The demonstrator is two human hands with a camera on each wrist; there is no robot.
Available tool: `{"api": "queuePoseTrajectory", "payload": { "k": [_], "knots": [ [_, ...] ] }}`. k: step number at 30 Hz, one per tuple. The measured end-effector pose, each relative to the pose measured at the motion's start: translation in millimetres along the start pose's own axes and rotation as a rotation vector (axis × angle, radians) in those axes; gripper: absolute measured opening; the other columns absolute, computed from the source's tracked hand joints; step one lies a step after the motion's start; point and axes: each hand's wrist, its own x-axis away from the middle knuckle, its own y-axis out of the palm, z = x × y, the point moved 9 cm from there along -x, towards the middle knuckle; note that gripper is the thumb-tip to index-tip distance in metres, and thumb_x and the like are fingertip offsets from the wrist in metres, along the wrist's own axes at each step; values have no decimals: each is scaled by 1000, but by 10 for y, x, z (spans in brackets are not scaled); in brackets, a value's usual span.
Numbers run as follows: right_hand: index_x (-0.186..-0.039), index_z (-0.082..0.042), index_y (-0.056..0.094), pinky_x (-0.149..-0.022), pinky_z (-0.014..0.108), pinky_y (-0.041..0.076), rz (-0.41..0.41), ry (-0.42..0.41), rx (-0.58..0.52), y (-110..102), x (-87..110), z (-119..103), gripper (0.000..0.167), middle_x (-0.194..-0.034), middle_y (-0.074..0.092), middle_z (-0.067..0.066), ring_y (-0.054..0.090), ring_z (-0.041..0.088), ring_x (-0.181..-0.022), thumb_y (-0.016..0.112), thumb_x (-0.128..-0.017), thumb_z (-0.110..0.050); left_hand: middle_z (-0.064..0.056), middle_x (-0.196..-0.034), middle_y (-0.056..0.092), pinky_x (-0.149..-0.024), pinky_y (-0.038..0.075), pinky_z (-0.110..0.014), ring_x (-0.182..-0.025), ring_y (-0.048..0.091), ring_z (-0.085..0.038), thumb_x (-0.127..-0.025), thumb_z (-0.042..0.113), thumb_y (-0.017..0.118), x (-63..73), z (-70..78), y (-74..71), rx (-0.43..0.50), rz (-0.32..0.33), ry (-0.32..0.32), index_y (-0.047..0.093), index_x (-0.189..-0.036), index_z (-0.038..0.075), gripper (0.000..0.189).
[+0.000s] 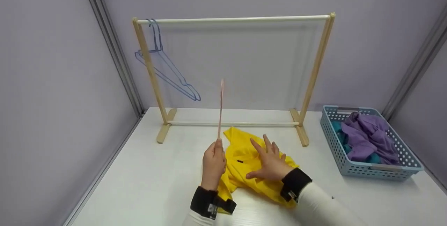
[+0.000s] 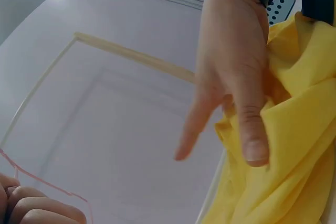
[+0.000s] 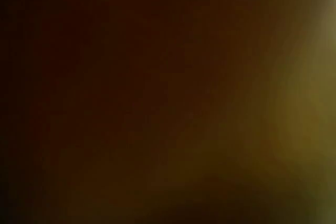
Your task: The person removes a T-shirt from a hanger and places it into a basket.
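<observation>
In the head view my left hand (image 1: pixel 213 163) grips a thin pink clothes hanger (image 1: pixel 220 109), held upright and seen nearly edge-on. The same hand shows at the lower left of the left wrist view, fingers curled round the hanger. A crumpled yellow garment (image 1: pixel 241 144) lies on the table beside and under my hands. Over its right part my right hand (image 1: pixel 270 163) spreads its fingers and grips nothing; the left wrist view shows this hand (image 2: pixel 236 61) close against the cloth. The right wrist view is too dark to make anything out.
A wooden rack with a white rail (image 1: pixel 237 19) stands at the back of the white table (image 1: pixel 167 170). Two blue hangers (image 1: pixel 174 75) hang at its left end. On the right sits a light blue basket (image 1: pixel 377 172) with purple cloth (image 1: pixel 366 135) and teal cloth inside.
</observation>
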Motion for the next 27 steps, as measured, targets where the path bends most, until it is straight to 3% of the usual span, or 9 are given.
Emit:
{"api": "queuePoseTrajectory", "payload": {
  "k": [3, 5, 9, 11, 16, 21, 23, 27],
  "knots": [
    [-163, -35, 25, -105, 90, 12, -119, 13, 90, 141, -20, 52, 115, -172, 5, 22, 13, 60, -151, 85, -70, -68, 8, -52, 33, -40, 26, -18, -40, 28, -7, -113, 37, 41, -14, -38, -27, 13, 17, -12, 43, -76, 13, 44],
    [-160, -32, 34, -105, 88, 21, -150, 14, 126, 174, -26, 82, 108, -169, 18, 22, 22, 59, -149, 86, -71, -66, 8, -53, 33, -40, 26, -18, -41, 27, -7, -113, 35, 40, -24, -59, -44, 19, 29, -16, 43, -76, 13, 43],
    [-147, -21, 53, -99, 69, 46, -126, -5, 124, 146, -28, 116, 88, -154, 41, 19, 37, 49, -135, 89, -74, -53, 8, -54, 34, -41, 27, -18, -42, 27, -6, -113, 34, 39, -28, -75, -66, 41, 38, -26, 43, -77, 13, 42],
    [-141, -17, 58, -92, 58, 52, -107, -17, 110, 129, -26, 129, 77, -143, 49, 16, 42, 42, -123, 90, -77, -45, 8, -55, 34, -41, 27, -18, -42, 27, -6, -113, 36, 38, -22, -77, -73, 48, 34, -37, 43, -79, 13, 42],
    [-135, -12, 62, -95, 51, 51, -107, -13, 19, 106, -11, 211, 57, -121, 58, 10, 54, 31, -106, 85, -84, -22, 7, -56, 34, -41, 26, -18, -42, 26, -7, -114, 37, 36, -28, -90, -38, 60, 12, -62, 43, -81, 13, 41],
    [-137, -10, 60, -108, 52, 47, -122, 43, -124, 40, 21, 392, 57, -131, 64, 12, 60, 28, -116, 78, -83, -6, 7, -57, 32, -42, 23, -18, -43, 25, -6, -114, 31, 34, -75, -109, 35, 104, -4, -72, 45, -85, 9, 38],
    [-132, -11, 61, -106, 49, 48, -104, 76, -184, -26, 41, 494, 53, -130, 65, 9, 60, 24, -114, 76, -81, -4, 6, -57, 32, -41, 23, -18, -43, 25, -6, -115, 28, 34, -98, -111, 68, 131, -4, -71, 48, -90, 6, 36],
    [-115, -15, 63, -90, 37, 48, -21, 97, -323, -246, 103, 653, 39, -109, 66, 3, 57, 20, -95, 73, -80, -3, 5, -59, 34, -41, 23, -17, -43, 26, -5, -115, 25, 33, -136, -89, 134, 168, 9, -67, 53, -100, 1, 34]
  ]
}}
